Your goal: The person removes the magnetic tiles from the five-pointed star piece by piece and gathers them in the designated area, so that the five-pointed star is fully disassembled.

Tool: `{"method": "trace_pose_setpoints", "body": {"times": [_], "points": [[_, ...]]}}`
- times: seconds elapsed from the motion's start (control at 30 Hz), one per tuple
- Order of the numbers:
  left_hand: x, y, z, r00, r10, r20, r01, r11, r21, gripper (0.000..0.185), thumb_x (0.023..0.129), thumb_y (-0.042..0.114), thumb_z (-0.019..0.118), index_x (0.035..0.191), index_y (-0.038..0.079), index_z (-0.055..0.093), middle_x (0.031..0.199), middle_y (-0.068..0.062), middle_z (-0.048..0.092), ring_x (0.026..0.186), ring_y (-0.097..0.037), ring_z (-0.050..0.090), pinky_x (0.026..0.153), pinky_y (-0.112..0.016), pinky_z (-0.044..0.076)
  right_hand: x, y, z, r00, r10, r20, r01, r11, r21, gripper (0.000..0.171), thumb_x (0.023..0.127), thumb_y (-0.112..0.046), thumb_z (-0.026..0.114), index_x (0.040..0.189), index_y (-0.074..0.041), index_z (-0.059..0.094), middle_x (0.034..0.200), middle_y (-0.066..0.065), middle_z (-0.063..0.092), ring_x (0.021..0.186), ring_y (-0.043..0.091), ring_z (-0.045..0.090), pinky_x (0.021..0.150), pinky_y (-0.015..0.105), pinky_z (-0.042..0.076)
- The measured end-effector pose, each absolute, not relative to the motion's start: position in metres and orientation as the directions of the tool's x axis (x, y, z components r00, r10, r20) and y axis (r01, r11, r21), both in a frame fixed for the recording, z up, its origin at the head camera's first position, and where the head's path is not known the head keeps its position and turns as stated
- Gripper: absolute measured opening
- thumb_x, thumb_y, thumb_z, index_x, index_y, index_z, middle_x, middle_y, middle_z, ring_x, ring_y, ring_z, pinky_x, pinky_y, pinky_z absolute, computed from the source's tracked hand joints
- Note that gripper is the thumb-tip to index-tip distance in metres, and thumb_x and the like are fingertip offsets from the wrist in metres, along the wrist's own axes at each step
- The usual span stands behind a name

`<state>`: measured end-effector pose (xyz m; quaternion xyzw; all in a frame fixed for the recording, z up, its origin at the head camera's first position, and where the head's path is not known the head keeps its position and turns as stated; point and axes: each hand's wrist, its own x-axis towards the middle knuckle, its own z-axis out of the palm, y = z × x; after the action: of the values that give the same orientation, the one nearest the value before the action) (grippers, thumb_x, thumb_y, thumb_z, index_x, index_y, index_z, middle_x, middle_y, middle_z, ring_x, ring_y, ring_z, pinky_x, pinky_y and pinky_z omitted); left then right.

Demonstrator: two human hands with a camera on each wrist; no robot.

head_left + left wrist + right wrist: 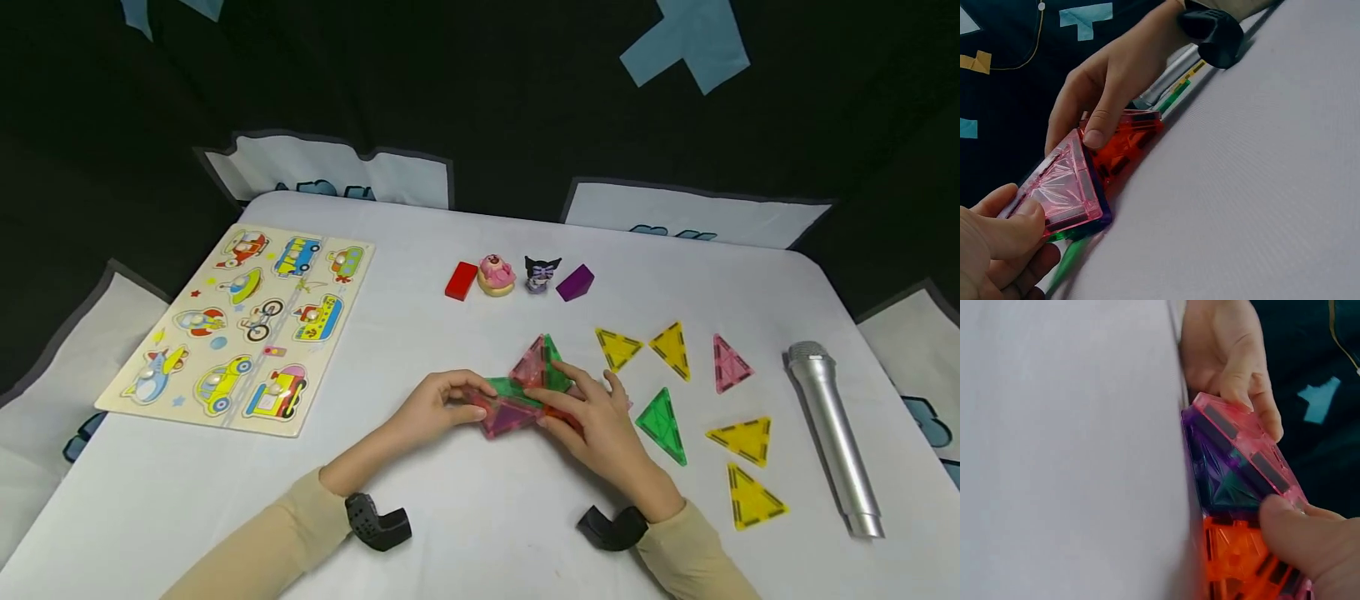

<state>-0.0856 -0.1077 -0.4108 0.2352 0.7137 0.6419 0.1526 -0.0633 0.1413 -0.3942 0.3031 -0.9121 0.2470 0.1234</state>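
Several translucent magnetic tiles are joined into a small structure on the table, with a green tile (517, 390), a purple tile (1210, 465) and an orange tile (1232, 550) among them. My left hand (431, 408) pinches a pink triangular tile (1066, 181) on its left side, thumb on the tile's face and fingers beneath. From the right, my right hand (600, 421) grips the same structure, thumb at the pink tile's corner and fingers over the top. Behind the fingers, another pink tile (528, 362) stands tilted against a green one. The right palm hides part of the structure.
Loose yellow tiles (753, 500), a green tile (662, 425) and a pink tile (729, 365) lie to the right, before a silver microphone (836, 442). A wooden vehicle puzzle (247, 333) lies at left. Behind stand a red block (461, 281), two figurines (497, 275) and a purple block (576, 283).
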Motion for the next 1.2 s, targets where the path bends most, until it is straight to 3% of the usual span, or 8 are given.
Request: {"method": "trace_pose_setpoints", "body": {"times": [0.33,0.5,0.63,0.8,0.9,0.97,1.1,1.2], "points": [[-0.092,-0.120,-0.401,-0.743,0.669,0.008,-0.054,-0.071,0.996,0.023,0.085,-0.002,0.058,0.106,-0.011,0.056,0.087,-0.011,0.066,0.078,-0.013,0.060,0.072,-0.025,0.049,-0.051,0.141,-0.407,-0.853,-0.368,0.369,-0.521,0.614,-0.592,0.034,0.080,-0.015,0.069,0.113,-0.022,0.065,0.136,0.010,0.040,0.124,0.029,0.034,0.097,0.062,0.016],[-0.103,-0.143,-0.387,-0.838,0.538,-0.091,-0.141,-0.054,0.989,0.032,0.082,-0.002,0.061,0.111,-0.013,0.052,0.076,-0.003,0.067,0.065,-0.009,0.055,0.059,-0.022,0.043,-0.049,0.141,-0.412,-0.829,-0.363,0.426,-0.558,0.600,-0.574,0.033,0.078,-0.013,0.071,0.110,-0.021,0.066,0.135,0.011,0.041,0.121,0.032,0.037,0.094,0.057,0.026],[-0.116,-0.143,-0.386,-0.947,0.308,-0.087,-0.078,0.042,0.996,0.032,0.083,0.002,0.063,0.113,-0.007,0.055,0.070,-0.006,0.065,0.054,-0.010,0.043,0.047,-0.021,0.032,-0.047,0.138,-0.415,-0.812,-0.338,0.476,-0.577,0.588,-0.567,0.032,0.077,-0.010,0.072,0.107,-0.020,0.067,0.133,0.012,0.043,0.119,0.032,0.039,0.092,0.056,0.027],[-0.127,-0.116,-0.398,-0.971,0.237,-0.009,0.058,0.276,0.959,0.030,0.085,0.009,0.063,0.112,-0.001,0.058,0.064,-0.013,0.060,0.052,-0.009,0.041,0.048,-0.021,0.033,-0.041,0.136,-0.416,-0.793,-0.313,0.523,-0.599,0.560,-0.573,0.031,0.074,-0.008,0.072,0.103,-0.018,0.068,0.131,0.013,0.045,0.118,0.031,0.041,0.090,0.057,0.028],[-0.128,-0.103,-0.398,-0.970,0.232,0.068,0.175,0.480,0.860,0.043,0.084,0.014,0.065,0.122,0.001,0.051,0.073,-0.012,0.061,0.062,-0.013,0.049,0.056,-0.025,0.039,-0.039,0.133,-0.416,-0.781,-0.316,0.539,-0.615,0.542,-0.573,0.029,0.076,-0.009,0.072,0.104,-0.018,0.068,0.129,0.012,0.048,0.117,0.030,0.043,0.089,0.057,0.029],[-0.125,-0.099,-0.393,-0.967,0.236,0.092,0.222,0.614,0.757,0.061,0.083,0.023,0.066,0.133,0.001,0.039,0.098,-0.015,0.060,0.084,-0.022,0.054,0.073,-0.033,0.044,-0.040,0.132,-0.416,-0.778,-0.312,0.545,-0.617,0.538,-0.574,0.029,0.077,-0.011,0.071,0.105,-0.018,0.068,0.128,0.010,0.049,0.116,0.028,0.044,0.090,0.055,0.030],[-0.111,-0.099,-0.381,-0.943,0.331,0.031,0.279,0.738,0.614,0.098,0.074,0.047,0.070,0.143,0.004,0.015,0.130,-0.022,0.036,0.118,-0.036,0.036,0.096,-0.050,0.032,-0.040,0.133,-0.416,-0.778,-0.296,0.554,-0.614,0.544,-0.572,0.030,0.077,-0.011,0.071,0.106,-0.017,0.067,0.127,0.008,0.050,0.116,0.027,0.045,0.091,0.053,0.031],[-0.099,-0.100,-0.377,-0.872,0.487,-0.048,0.361,0.706,0.610,0.110,0.064,0.051,0.076,0.144,0.008,0.013,0.113,-0.015,0.048,0.102,-0.027,0.047,0.086,-0.041,0.041,-0.040,0.138,-0.416,-0.789,-0.287,0.543,-0.600,0.551,-0.580,0.030,0.077,-0.011,0.071,0.107,-0.017,0.067,0.127,0.007,0.050,0.116,0.026,0.044,0.092,0.051,0.031]]}}
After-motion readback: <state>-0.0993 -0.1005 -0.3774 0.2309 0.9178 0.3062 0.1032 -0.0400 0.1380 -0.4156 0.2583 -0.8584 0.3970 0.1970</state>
